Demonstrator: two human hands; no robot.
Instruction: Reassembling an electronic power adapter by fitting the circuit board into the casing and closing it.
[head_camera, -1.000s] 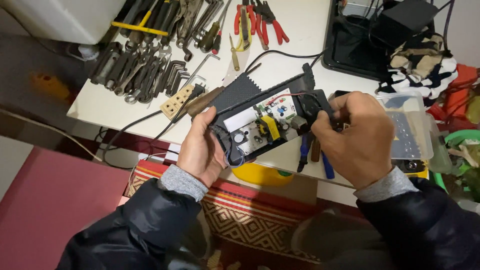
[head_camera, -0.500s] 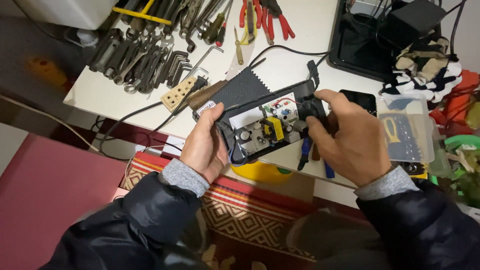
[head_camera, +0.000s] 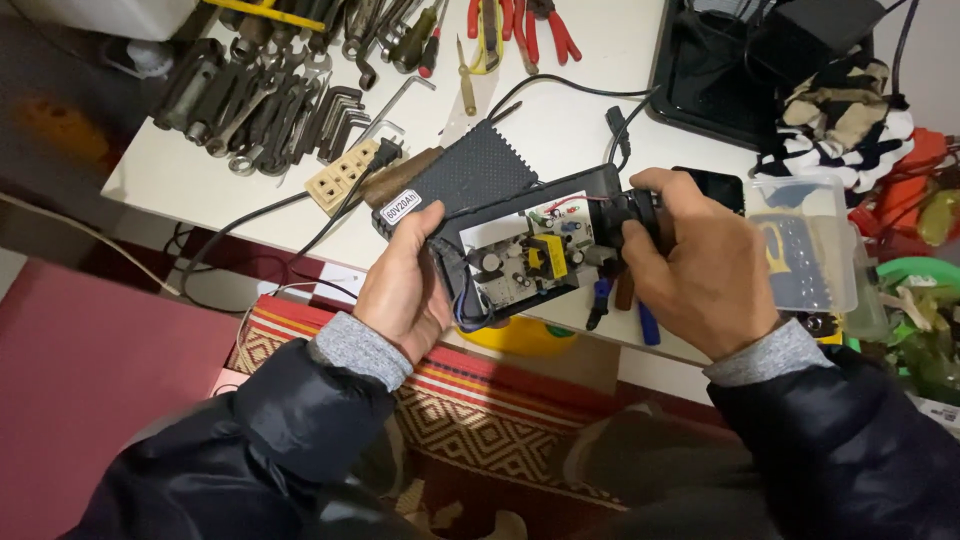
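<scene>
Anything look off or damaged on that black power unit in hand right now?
The black power unit is open: its circuit board lies bare, and loose wires bulge out by the left hand. The right hand grips its far end. No visible burn marks.

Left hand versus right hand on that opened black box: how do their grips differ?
The left hand wraps the near-left end of the opened black box, thumb on top by the white label; the right hand pinches a black round part at the far-right end. The left cups from below; the right closes from above. Both wear dark jacket sleeves with grey cuffs.
</scene>
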